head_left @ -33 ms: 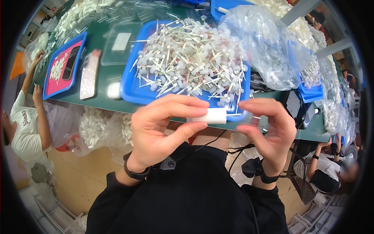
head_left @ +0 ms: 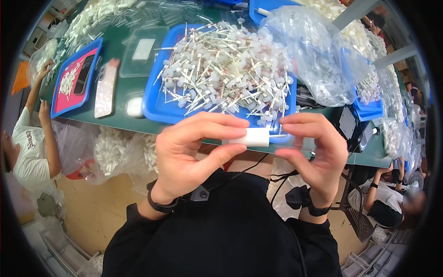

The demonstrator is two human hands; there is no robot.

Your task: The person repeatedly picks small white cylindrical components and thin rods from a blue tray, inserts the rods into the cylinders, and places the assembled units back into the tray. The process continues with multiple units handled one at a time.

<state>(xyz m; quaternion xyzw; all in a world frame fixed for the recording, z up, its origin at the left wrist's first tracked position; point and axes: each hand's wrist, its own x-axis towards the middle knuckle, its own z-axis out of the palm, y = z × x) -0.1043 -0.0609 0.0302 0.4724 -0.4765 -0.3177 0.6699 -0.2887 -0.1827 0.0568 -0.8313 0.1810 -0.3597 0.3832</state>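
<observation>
My left hand (head_left: 194, 152) and my right hand (head_left: 314, 152) meet in front of my chest, just below the table's near edge. Between them is a small white plastic cylinder (head_left: 251, 137), lying sideways. My left thumb and fingers pinch its left end, and my right fingertips close on its right end, where a thin stick seems to poke out. Just beyond my hands a blue tray (head_left: 152, 104) is heaped with several white-capped sticks (head_left: 226, 69).
On the green table (head_left: 115, 121) lie a phone (head_left: 106, 87), a clear flat box (head_left: 143, 51), a blue-rimmed pink tray (head_left: 76, 78) and a crumpled clear bag (head_left: 318, 60). Bags of white parts (head_left: 110, 147) hang under the table. One person (head_left: 32, 147) sits left, another (head_left: 387, 203) right.
</observation>
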